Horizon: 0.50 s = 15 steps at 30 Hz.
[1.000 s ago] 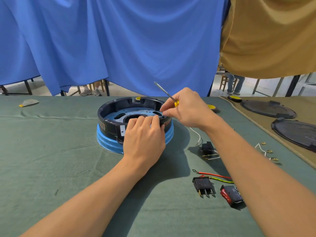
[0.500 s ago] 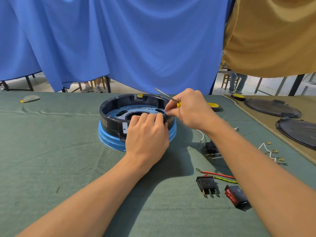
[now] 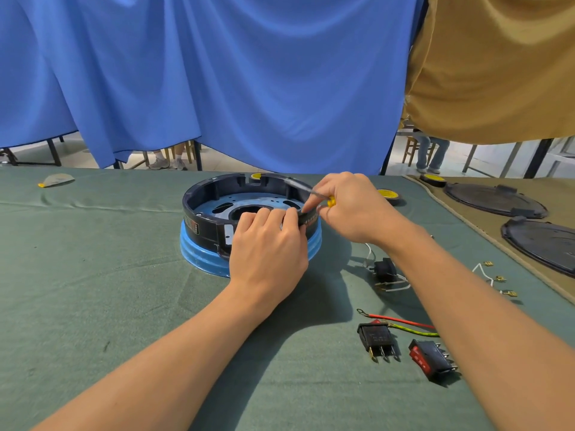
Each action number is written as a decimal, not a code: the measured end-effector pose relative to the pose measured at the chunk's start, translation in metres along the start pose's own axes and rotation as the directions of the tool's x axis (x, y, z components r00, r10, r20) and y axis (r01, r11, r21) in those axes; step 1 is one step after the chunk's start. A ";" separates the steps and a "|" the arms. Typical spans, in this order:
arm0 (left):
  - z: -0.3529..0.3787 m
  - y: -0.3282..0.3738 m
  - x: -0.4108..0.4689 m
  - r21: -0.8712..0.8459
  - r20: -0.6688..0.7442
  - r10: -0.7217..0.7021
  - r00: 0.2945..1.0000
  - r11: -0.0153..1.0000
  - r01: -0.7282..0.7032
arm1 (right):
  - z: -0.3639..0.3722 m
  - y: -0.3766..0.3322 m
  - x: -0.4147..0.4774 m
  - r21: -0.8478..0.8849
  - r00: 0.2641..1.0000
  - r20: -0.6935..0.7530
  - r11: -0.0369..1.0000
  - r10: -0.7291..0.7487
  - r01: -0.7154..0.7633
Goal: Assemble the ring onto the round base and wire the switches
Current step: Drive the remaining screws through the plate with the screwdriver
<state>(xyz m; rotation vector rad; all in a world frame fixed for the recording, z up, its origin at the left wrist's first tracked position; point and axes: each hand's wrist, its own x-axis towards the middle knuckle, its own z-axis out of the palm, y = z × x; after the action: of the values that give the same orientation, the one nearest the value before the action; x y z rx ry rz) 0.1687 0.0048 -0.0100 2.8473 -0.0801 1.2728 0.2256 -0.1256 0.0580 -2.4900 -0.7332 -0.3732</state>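
The ring [image 3: 205, 194] sat on the blue round base [image 3: 199, 256] mid-worktop [image 3: 93, 275]. The left hand [image 3: 267, 247] hooked its fingers [image 3: 264, 216] over the near rim, seemingly to steady it. The right hand [image 3: 354, 206] gripped a screwdriver [image 3: 298, 184] there. The switches [image 3: 376, 337] lay unwired nearby.

1. Left of the round base [image 3: 202, 259]: open green cloth [image 3: 93, 275], a wide lane out to a small scrap [image 3: 56, 180] far back.
2. Near side of base: left hand [image 3: 267, 247] grips the ring [image 3: 202, 209]; its forearm crosses the approach.
3. Right of base: right hand [image 3: 351, 206] holds a screwdriver [image 3: 306, 189] over the rim, and its forearm bars that side.
4. Right-front of base: black connector [image 3: 384, 270], two rocker switches [image 3: 376, 337] and loose wires [image 3: 404, 325] lie near each other.
5. Behind base: tape roll [image 3: 258, 176] just beside the ring, blue curtain [image 3: 249, 88] hanging beyond.
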 end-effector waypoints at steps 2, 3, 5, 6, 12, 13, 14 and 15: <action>-0.001 0.000 0.000 0.007 0.003 0.002 1.000 1.000 -0.003 | 0.000 -0.003 0.001 -0.007 0.998 0.038 0.999 0.046 -0.045; -0.001 0.000 0.000 0.020 0.006 0.006 1.000 1.000 -0.006 | -0.001 -0.004 0.001 -0.002 0.997 0.047 0.998 0.061 -0.061; -0.002 0.001 0.000 0.064 0.020 0.021 1.000 0.998 -0.022 | -0.002 -0.005 0.000 0.029 0.994 0.071 0.996 0.081 -0.083; -0.002 0.000 0.001 0.083 0.030 0.031 0.999 0.996 -0.034 | -0.001 -0.006 -0.001 0.073 0.993 0.061 0.991 0.106 -0.110; -0.003 -0.005 0.010 0.036 0.084 0.069 0.994 0.997 -0.072 | -0.001 0.006 -0.002 0.575 0.857 0.029 0.693 0.514 -0.435; -0.003 -0.005 0.010 0.025 0.087 0.067 0.994 0.997 -0.069 | -0.002 0.008 -0.003 0.600 0.841 0.100 0.642 0.532 -0.478; -0.004 -0.005 0.011 0.020 0.089 0.065 0.994 0.998 -0.067 | -0.002 0.010 -0.005 0.603 0.823 0.173 0.603 0.542 -0.523; -0.004 -0.005 0.011 0.016 0.088 0.062 0.994 0.998 -0.063 | -0.002 0.012 -0.006 0.595 0.802 0.243 0.569 0.546 -0.568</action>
<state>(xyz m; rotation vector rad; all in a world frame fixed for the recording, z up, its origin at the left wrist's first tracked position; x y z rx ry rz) 0.1733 0.0098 0.0011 2.9382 -0.1609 1.1654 0.2267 -0.1375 0.0523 -1.8990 -0.0043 0.1533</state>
